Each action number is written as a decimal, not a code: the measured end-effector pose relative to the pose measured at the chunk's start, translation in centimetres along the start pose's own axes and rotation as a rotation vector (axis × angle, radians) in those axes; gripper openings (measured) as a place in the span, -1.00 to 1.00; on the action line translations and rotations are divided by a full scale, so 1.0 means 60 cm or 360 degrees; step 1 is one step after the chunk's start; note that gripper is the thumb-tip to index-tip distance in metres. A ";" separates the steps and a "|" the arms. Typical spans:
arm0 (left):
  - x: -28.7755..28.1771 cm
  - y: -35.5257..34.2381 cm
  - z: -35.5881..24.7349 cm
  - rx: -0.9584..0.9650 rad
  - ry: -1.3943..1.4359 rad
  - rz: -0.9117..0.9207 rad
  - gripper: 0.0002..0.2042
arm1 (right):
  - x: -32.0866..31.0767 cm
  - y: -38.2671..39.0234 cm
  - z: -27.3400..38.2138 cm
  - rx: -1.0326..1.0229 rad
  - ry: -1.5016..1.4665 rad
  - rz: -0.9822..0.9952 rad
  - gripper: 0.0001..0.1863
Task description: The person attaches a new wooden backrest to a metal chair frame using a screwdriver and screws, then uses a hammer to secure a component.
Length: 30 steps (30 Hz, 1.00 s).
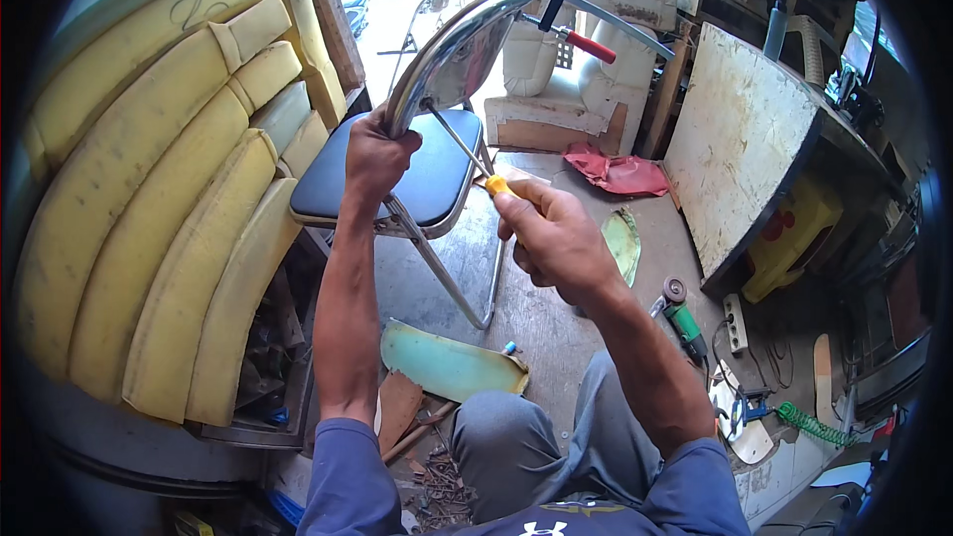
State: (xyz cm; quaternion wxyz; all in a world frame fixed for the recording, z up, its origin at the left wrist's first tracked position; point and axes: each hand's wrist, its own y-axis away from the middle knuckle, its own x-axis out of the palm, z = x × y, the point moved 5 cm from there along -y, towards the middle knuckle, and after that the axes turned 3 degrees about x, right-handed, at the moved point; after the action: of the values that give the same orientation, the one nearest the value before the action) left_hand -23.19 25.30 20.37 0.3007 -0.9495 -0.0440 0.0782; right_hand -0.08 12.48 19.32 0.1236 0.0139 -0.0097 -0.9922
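A folding chair with a chrome frame and black padded seat (352, 164) stands in front of me. My left hand (382, 154) is closed around the lower part of its chrome-edged backrest (462, 60). My right hand (551, 238) grips the yellow handle of a screwdriver (496, 184); its long shaft slants up to a spot on the backrest's metal face, just beside my left hand. A bar clamp with a red handle (589, 45) is attached at the top of the backrest.
Yellow foam pieces (149, 238) stack along the left. A white boxy frame (556, 119) stands behind the chair, a worn panel (735, 159) on the right. On the floor lie red fabric (620, 174), a pale green piece (447, 357), an angle grinder (685, 328) and a power strip (735, 326).
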 end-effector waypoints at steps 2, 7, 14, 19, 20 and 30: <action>0.001 0.000 -0.003 0.0018 -0.0010 0.0014 -0.71 | 0.011 0.026 0.047 -0.1098 0.1315 -0.0576 -0.57; 0.004 0.010 -0.009 0.0128 0.0049 -0.0059 -0.73 | 0.034 0.023 0.025 -0.0919 0.1732 -0.0685 -0.61; 0.001 0.005 -0.007 0.0068 0.0091 0.0024 -0.74 | -0.005 -0.010 0.003 0.0057 -0.0130 0.0073 -0.51; 0.002 0.005 -0.007 0.0047 0.0087 0.0035 -0.72 | -0.002 0.020 0.061 -0.1008 0.0974 -0.0412 -0.62; 0.003 0.006 -0.007 0.0045 0.0086 0.0035 -0.71 | 0.012 0.035 0.065 -0.1236 0.1469 -0.0570 -0.64; 0.000 0.004 -0.002 0.0020 0.0055 0.0041 -0.70 | 0.003 0.005 0.036 -0.0592 0.0547 -0.0158 -0.64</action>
State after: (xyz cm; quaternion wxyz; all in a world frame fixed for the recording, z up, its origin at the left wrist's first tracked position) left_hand -23.18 25.04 20.36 0.3063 -0.9493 -0.0261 0.0658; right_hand -0.27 12.18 21.50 0.0749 0.1598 0.1949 -0.9648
